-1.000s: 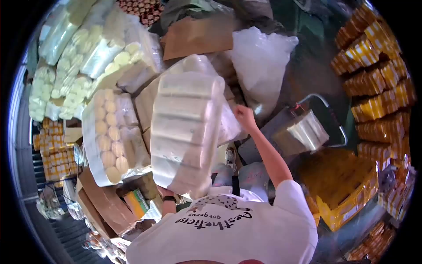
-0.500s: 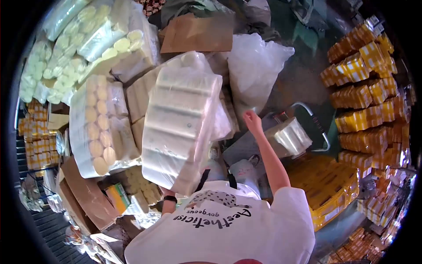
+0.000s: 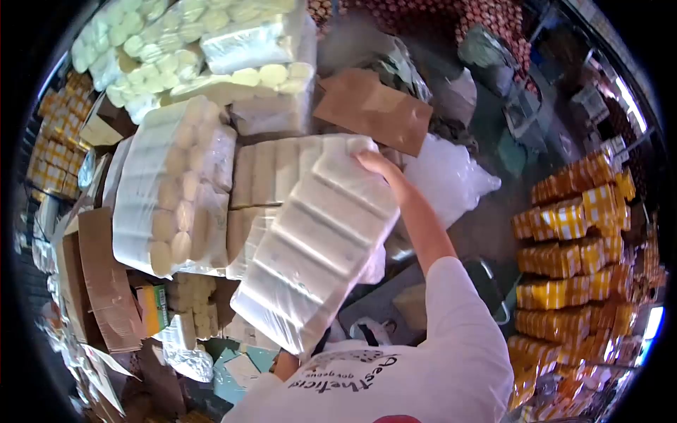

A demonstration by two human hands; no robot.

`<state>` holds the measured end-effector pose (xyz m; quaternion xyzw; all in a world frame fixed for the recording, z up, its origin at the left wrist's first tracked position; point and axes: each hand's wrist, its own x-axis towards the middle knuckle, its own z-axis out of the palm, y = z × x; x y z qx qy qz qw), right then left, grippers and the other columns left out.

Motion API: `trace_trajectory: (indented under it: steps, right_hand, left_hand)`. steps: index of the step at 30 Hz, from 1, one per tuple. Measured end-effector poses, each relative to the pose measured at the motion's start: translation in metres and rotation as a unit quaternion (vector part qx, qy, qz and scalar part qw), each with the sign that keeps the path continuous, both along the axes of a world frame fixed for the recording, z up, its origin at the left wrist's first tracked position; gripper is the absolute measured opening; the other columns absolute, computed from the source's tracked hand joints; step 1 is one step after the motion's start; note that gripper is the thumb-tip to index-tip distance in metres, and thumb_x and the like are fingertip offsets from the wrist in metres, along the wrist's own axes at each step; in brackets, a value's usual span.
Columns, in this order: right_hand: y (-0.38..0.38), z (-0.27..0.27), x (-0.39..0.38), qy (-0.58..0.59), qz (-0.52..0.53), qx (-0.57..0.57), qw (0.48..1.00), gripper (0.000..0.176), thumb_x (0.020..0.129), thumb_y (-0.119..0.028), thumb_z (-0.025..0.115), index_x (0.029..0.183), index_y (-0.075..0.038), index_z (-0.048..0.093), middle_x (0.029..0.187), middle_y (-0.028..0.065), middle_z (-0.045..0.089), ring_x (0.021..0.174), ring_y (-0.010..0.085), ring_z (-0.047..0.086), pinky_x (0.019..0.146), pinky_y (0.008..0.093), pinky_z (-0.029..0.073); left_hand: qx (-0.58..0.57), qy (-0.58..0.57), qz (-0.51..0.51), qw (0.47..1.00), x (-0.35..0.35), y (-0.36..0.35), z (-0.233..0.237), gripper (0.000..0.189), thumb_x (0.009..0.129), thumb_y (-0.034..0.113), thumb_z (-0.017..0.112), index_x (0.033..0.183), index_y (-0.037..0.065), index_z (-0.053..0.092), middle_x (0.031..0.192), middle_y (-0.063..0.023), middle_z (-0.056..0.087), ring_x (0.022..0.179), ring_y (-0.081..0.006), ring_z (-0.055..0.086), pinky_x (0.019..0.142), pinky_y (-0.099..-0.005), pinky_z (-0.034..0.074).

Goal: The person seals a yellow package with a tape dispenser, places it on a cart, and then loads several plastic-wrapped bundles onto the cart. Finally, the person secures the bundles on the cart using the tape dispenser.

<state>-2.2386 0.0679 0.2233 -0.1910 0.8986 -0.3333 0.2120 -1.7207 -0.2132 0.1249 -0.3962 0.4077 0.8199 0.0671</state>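
A large clear-plastic pack of pale rolls [image 3: 317, 243] is lifted in front of my chest, tilted with its far end up to the right. My right hand [image 3: 377, 166] grips that far top end. My left hand is hidden under the pack's near lower end; only my forearm [image 3: 285, 365] shows there, so its grip cannot be seen. Behind the pack lies a stack of similar wrapped packs [image 3: 173, 187].
More wrapped roll packs [image 3: 211, 49] are piled at the back left. A brown cardboard sheet [image 3: 372, 109] and a white plastic bag [image 3: 448, 180] lie behind. Orange-yellow packets [image 3: 578, 240] are stacked on the right. Cardboard boxes [image 3: 102, 282] stand at the left.
My right hand has gone from hanging free beside the pack to gripping its far end. The pack has tipped toward the right, and my view has swung left and up.
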Motion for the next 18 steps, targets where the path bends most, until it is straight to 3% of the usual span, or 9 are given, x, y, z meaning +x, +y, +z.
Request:
trace_trajectory:
  steps: [4,18]
  right_hand:
    - [-0.019,-0.053,-0.033,-0.112,-0.077,0.154,0.979,0.07,0.087,-0.058,0.038,0.128,-0.001,0.045,0.134,0.0156,0.042,0.12,0.0313,0.043,0.1,0.0378,0.033]
    - [0.007,-0.03,0.007,-0.056,-0.149,0.094,0.983,0.07,0.087,-0.058,0.038,0.129,-0.002,0.043,0.134,0.0148,0.042,0.12,0.0306,0.043,0.1,0.0379,0.033]
  left_hand:
    - [-0.002,-0.017,0.004,1.0,0.004,-0.001,-0.003,0.077,0.08,0.068,0.038,0.129,0.009,0.041,0.126,-0.0103,0.047,0.115,-0.0285,0.044,0.097,-0.0401,0.035]
    - [-0.039,-0.02,-0.032,0.999,-0.034,-0.005,-0.009,0.078,0.08,0.069,0.039,0.128,0.008,0.043,0.123,-0.0119,0.049,0.111,-0.0286,0.046,0.094,-0.0392,0.037]
